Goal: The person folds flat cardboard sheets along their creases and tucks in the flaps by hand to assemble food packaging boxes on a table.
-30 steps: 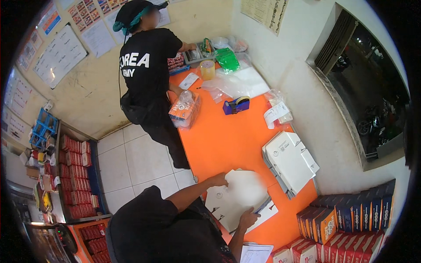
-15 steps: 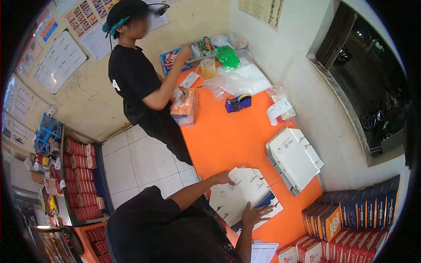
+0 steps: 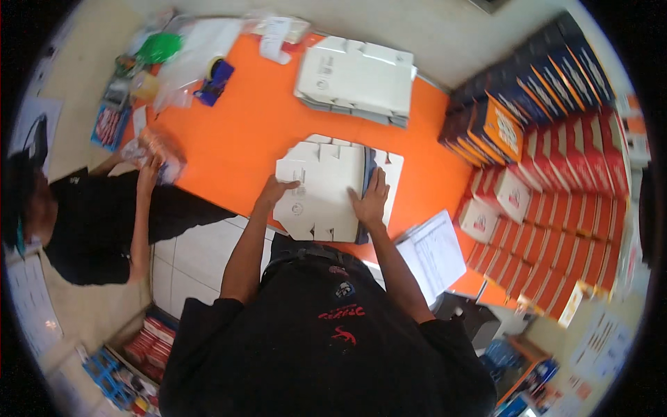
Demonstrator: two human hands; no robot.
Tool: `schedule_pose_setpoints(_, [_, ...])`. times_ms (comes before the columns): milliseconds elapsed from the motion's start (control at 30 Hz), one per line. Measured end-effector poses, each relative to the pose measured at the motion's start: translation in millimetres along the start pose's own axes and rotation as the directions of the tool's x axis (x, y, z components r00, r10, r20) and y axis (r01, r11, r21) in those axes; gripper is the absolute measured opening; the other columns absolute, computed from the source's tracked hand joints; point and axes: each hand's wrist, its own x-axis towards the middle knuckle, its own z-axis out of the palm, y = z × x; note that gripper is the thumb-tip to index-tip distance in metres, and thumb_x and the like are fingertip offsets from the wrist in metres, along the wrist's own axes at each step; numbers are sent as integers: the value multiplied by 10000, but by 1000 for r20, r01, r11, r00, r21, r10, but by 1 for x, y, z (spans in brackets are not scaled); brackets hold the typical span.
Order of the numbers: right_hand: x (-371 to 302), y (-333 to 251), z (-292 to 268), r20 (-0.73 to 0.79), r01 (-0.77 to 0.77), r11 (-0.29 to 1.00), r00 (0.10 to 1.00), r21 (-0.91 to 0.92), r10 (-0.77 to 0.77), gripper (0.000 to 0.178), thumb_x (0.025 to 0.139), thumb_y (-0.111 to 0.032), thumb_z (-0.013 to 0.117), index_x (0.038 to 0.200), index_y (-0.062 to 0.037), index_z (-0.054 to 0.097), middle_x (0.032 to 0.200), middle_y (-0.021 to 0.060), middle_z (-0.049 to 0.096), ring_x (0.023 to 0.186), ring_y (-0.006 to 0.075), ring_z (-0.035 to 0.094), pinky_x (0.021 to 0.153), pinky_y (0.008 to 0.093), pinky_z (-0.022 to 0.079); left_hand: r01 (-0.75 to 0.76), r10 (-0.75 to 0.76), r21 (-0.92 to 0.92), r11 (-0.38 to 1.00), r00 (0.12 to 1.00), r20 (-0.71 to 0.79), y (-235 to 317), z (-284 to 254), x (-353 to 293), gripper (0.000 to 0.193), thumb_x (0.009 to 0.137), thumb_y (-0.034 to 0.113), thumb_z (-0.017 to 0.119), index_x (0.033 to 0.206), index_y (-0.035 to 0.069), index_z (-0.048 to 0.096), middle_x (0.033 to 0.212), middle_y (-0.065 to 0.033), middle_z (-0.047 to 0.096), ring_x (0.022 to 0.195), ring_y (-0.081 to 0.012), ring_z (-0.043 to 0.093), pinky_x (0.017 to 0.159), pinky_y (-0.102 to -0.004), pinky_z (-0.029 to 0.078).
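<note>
A flat white die-cut cardboard box blank [image 3: 328, 186] lies on top of a small pile at the near edge of the orange table [image 3: 250, 125]. My left hand [image 3: 276, 190] grips its left edge, fingers curled over the card. My right hand [image 3: 369, 196] presses flat on the right part of the blank, fingers spread toward the far side. A dark blue sheet shows under the pile's right edge.
A second stack of flat white box blanks [image 3: 358, 75] lies farther back. Red, orange and dark blue cartons [image 3: 549, 174] are stacked at the right. A paper form [image 3: 434, 254] sits at the near right. Another person in black [image 3: 97, 215] handles a packet at the table's left end, near a tape dispenser [image 3: 217, 78].
The view has swung round, so the table now lies ahead and the other person is at the left. My hands stay on the white blank, the right one now lying flatter on it.
</note>
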Motion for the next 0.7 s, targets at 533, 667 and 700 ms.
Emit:
schedule_pose_setpoints(533, [-33, 36, -41, 120, -464, 695, 867, 550, 484, 467, 881, -294, 583, 1167, 57, 470, 1079, 263, 584, 1024, 396, 563, 885, 480, 437, -113, 108, 137, 984, 993, 46, 90, 33, -67, 449, 691, -1, 754, 1078, -70, 536, 947, -180, 657, 748, -233, 682, 629, -338, 567])
schedule_pose_setpoints(667, [13, -18, -109, -250, -2, 999, 968, 37, 11, 638, 755, -342, 717, 1221, 23, 479, 1231, 221, 509, 1189, 353, 456, 940, 561, 361, -136, 135, 139, 981, 991, 20, 92, 30, -70, 439, 679, -1, 763, 1062, -58, 557, 942, -165, 663, 751, -223, 681, 671, -333, 565])
schedule_pose_setpoints(700, [29, -20, -116, -191, 217, 976, 958, -5, -214, 696, 709, -367, 752, 1229, 14, 489, 1271, 206, 484, 1237, 344, 416, 954, 592, 335, -97, 96, 133, 986, 995, 12, 96, 33, -74, 427, 676, 1, 767, 1049, -54, 568, 950, -165, 663, 742, -220, 679, 682, -330, 564])
